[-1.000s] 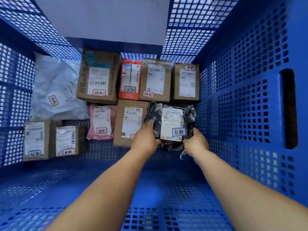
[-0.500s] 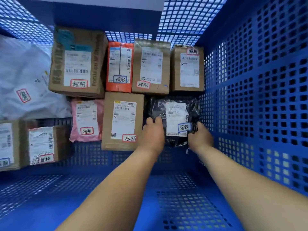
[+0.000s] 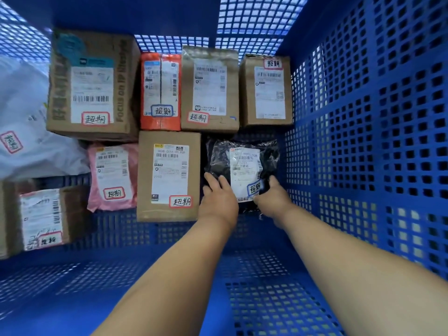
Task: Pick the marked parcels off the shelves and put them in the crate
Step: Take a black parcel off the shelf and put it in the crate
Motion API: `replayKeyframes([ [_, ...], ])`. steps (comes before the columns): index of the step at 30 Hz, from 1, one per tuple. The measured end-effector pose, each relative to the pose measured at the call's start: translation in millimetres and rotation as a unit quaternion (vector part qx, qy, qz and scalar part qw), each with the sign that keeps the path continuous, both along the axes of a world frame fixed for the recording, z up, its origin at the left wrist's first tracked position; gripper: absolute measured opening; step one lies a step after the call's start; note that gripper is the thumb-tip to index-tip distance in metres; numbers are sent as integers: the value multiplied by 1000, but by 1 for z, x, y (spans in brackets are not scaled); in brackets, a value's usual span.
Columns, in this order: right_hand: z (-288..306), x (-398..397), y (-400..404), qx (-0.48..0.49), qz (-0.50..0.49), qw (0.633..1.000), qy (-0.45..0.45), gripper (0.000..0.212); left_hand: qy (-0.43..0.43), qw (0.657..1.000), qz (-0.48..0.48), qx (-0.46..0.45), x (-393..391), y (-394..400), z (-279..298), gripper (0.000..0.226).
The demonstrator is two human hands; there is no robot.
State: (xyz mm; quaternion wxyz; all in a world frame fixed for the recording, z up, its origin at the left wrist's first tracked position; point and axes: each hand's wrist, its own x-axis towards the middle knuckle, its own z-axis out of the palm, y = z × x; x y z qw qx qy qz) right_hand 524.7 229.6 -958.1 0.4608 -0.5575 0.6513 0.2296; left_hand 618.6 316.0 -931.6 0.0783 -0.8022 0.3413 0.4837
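Note:
A black plastic parcel [image 3: 242,163] with a white label and a blue-framed mark lies on the floor of the blue crate [image 3: 363,141], near its right wall. My left hand [image 3: 219,202] rests on the parcel's near left corner, fingers laid flat on it. My right hand [image 3: 272,200] grips its near right corner beside the blue mark. The parcel sits between a tall brown box [image 3: 168,175] on its left and the crate wall.
Several marked parcels fill the far crate floor: a large brown box [image 3: 93,84], an orange pack [image 3: 161,92], two brown packs [image 3: 209,89] [image 3: 266,90], a pink bag [image 3: 112,177], a white bag [image 3: 26,132], a small box [image 3: 46,218]. Bare blue mesh floor [image 3: 121,275] lies nearest me.
Both hands have carried the black parcel down and farther in, until it lies on the crate floor beside the brown box. The camera has come closer to the parcels.

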Motion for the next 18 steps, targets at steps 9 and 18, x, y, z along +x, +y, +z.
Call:
replayKeyframes([
  [9, 88, 10, 4, -59, 78, 995, 15, 78, -33, 999, 3, -38, 23, 6, 80, 84],
  [18, 248, 20, 30, -181, 246, 951, -46, 69, -105, 986, 26, -126, 34, 24, 241, 74],
])
